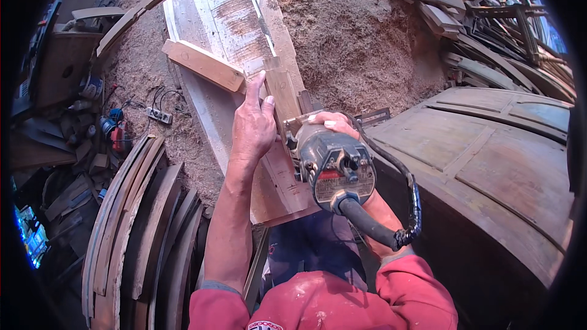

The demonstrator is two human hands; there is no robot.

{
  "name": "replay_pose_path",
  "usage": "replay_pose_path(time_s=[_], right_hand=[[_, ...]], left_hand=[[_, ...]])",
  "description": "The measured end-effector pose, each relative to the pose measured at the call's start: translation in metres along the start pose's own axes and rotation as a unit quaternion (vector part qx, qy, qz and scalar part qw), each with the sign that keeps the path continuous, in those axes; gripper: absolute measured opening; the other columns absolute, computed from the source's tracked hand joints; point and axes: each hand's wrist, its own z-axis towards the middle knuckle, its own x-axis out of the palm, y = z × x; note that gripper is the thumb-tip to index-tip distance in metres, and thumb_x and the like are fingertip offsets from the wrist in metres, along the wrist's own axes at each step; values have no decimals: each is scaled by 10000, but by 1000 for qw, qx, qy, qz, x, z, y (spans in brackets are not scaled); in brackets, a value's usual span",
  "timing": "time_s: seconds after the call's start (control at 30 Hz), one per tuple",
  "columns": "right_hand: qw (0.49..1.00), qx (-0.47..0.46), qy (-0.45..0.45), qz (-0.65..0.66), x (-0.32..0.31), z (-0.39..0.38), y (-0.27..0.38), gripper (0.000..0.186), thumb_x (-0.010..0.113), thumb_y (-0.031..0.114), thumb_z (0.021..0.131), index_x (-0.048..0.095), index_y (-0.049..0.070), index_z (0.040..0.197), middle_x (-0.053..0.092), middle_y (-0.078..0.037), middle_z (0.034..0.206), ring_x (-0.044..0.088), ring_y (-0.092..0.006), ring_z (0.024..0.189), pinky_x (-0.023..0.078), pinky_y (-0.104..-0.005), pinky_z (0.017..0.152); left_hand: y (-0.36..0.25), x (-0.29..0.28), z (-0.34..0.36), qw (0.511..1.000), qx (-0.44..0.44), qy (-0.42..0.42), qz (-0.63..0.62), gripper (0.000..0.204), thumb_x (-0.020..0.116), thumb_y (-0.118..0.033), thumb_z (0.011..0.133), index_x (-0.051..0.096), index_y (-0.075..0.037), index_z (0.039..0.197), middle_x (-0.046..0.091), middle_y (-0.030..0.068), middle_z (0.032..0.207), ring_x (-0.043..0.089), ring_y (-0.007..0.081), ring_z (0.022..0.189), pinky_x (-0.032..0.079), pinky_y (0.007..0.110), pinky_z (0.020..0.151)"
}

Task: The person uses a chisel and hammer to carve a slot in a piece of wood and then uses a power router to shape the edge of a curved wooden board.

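My left hand [252, 123] lies flat on a long worn wooden board [227, 18] with flaking white paint, fingers pointing up toward a short wooden block [203, 65] laid across it. A narrow reddish wood strip [282, 95] runs along the board's right side between my two hands. My right hand [333, 123] grips a grey electric router [335, 168] that sits on the board's near end. The router's black cable [400, 201] loops down past my right forearm.
Sawdust [354, 30] lies in a deep pile on the floor beyond the board. A stack of curved wooden pieces [143, 232] stands at lower left. Panelled wooden doors [501, 159] lie at right, scrap timber [489, 18] behind them. A power strip [158, 115] and tools lie at left.
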Motion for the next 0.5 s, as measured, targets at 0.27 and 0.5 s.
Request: replay_pose_path(time_s=[0.27,0.5], right_hand=[[944,238,-99,207,17,10,-27,351,525,338,1013,599,53,1206,599,-180,1219,664,-290,1044,608,-419,855],[978,183,-19,99,7,34,-24,342,575,301,974,615,53,1206,619,-164,1201,665,-286,1051,590,-418,880]], left_hand=[[-12,-15,-2,995,-19,69,-75,516,391,-25,1041,389,-137,1545,700,240,1026,739,260,653,643,371,533],[4,-14,-2,993,34,67,-93,537,378,-21,1037,375,-116,1566,685,210,1044,728,211,671,645,343,559]])
